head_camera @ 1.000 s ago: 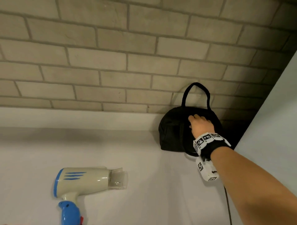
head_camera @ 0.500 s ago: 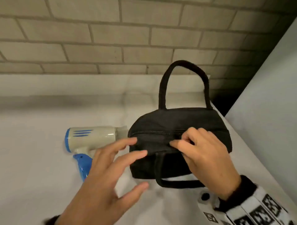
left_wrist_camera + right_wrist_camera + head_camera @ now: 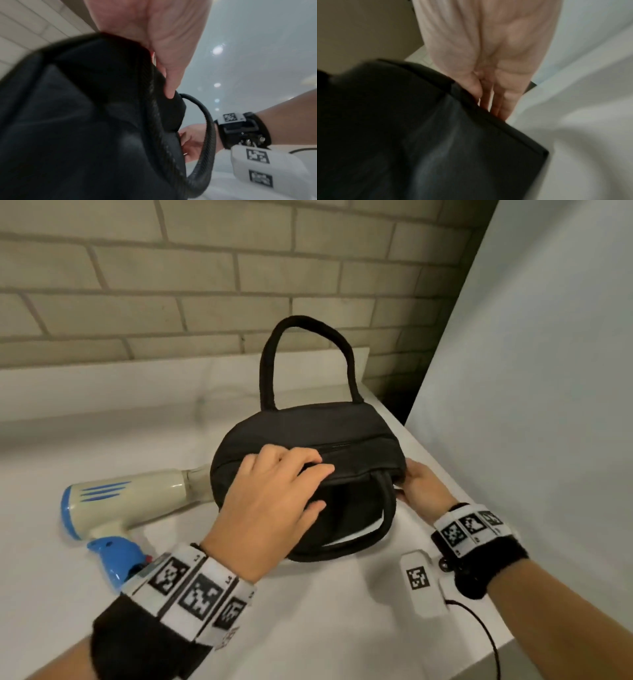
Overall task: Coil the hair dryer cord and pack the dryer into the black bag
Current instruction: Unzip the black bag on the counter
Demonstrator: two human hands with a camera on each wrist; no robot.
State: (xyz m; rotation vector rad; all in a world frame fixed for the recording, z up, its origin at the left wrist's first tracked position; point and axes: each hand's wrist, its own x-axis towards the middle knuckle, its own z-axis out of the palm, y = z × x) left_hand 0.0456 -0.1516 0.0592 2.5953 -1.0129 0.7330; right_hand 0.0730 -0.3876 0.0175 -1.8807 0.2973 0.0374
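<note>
Head view showed the left hand (image 3: 270, 508) gripping the black bag (image 3: 308, 436) top, the right hand (image 3: 423, 489) pinching its right end near the white counter (image 3: 325, 628) edge; the hair dryer (image 3: 116, 505) lay left, brick wall (image 3: 171, 285) beyond

Dim, soft indoor light. Head view sharp at centre, bowed at edges. Both wrist views motion-blurred; round ceiling lights (image 3: 217, 50) glare in left.
</note>
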